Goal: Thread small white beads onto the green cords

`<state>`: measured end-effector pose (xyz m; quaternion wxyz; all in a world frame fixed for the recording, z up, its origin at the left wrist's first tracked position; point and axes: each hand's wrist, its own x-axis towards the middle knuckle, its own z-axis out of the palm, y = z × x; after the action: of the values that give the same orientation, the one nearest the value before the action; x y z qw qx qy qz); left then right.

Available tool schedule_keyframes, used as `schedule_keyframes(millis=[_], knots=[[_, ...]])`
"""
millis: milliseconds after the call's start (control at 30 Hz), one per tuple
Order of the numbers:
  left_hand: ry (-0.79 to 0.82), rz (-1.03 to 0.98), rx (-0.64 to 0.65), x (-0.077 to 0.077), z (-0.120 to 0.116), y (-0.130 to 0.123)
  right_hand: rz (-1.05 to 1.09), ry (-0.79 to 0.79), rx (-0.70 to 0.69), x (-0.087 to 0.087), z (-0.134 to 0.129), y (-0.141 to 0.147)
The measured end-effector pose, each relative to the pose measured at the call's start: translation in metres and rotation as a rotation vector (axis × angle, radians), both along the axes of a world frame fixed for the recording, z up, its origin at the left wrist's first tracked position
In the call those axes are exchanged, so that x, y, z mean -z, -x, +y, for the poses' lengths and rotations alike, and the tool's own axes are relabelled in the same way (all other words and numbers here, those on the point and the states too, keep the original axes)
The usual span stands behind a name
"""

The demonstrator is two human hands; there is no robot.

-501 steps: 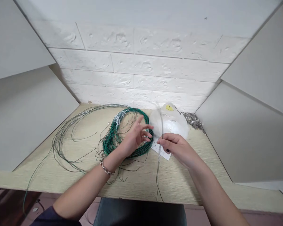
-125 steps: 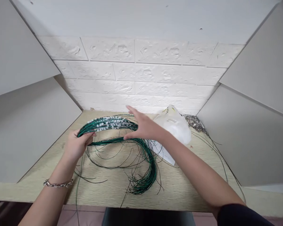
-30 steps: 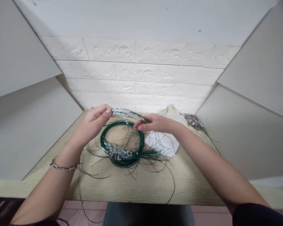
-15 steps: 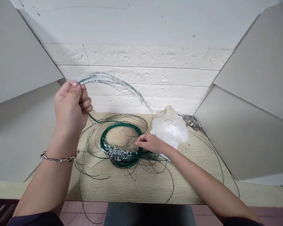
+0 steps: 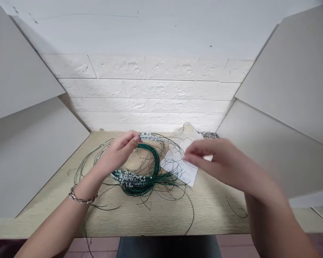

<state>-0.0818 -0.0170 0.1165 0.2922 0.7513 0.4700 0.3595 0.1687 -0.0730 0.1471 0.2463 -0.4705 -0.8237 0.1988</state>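
My left hand [image 5: 123, 148] pinches a bundle of thin green wires with white beads [image 5: 153, 137] above the back of the coil; their dark ends fan out to the right. Below it, a coil of green wires [image 5: 156, 157] with a cluster of white beads [image 5: 129, 178] at its front lies on the table. My right hand [image 5: 215, 157], slightly blurred, is raised right of the coil near the wire ends, thumb and fingertips close together. Whether anything thin is between them cannot be made out.
A white paper with writing [image 5: 187, 172] and a clear plastic bag [image 5: 187, 132] lie behind and right of the coil. A dark speckled heap [image 5: 210, 135] sits by the wall. Grey panels [image 5: 280, 143] flank the wooden table [image 5: 156, 224]. Loose wires trail over the front edge.
My left hand has come down and right with the beaded bundle. My right hand has left the coil and moved right and up, now covering part of the plastic bag's area.
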Motion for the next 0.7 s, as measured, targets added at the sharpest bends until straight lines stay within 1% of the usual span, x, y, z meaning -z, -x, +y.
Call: schedule_keyframes(millis=[33,67,100,133,200,300,400,533,600,700], knots=[[0.014,0.010,0.022,0.001,-0.002,-0.003,0.019,-0.152,0.057,-0.004,0.003,0.008],[0.027,0.019,0.044,0.000,-0.005,-0.007,0.009,-0.267,0.058,-0.005,0.008,0.018],[0.041,0.027,0.066,0.000,-0.006,-0.010,-0.025,-0.354,0.005,-0.005,0.015,0.028],[0.048,0.030,0.085,-0.002,-0.007,-0.012,-0.077,-0.393,-0.049,-0.004,0.023,0.039],[0.040,0.014,0.103,-0.005,-0.007,-0.017,-0.178,-0.396,-0.137,0.000,0.039,0.056],[0.011,-0.024,0.087,-0.011,-0.003,-0.018,-0.263,-0.351,-0.157,-0.003,0.056,0.068],[0.027,-0.029,0.078,-0.022,0.000,-0.017,-0.298,-0.320,-0.146,-0.016,0.060,0.070],[0.021,-0.007,0.077,-0.036,0.002,-0.020,-0.363,-0.433,-0.189,-0.032,0.061,0.071],[-0.050,0.039,0.044,-0.040,0.002,-0.025,-0.295,-0.469,-0.225,-0.034,0.065,0.071],[-0.264,0.187,-0.037,-0.043,0.003,-0.032,-0.202,-0.464,-0.250,-0.033,0.071,0.068]])
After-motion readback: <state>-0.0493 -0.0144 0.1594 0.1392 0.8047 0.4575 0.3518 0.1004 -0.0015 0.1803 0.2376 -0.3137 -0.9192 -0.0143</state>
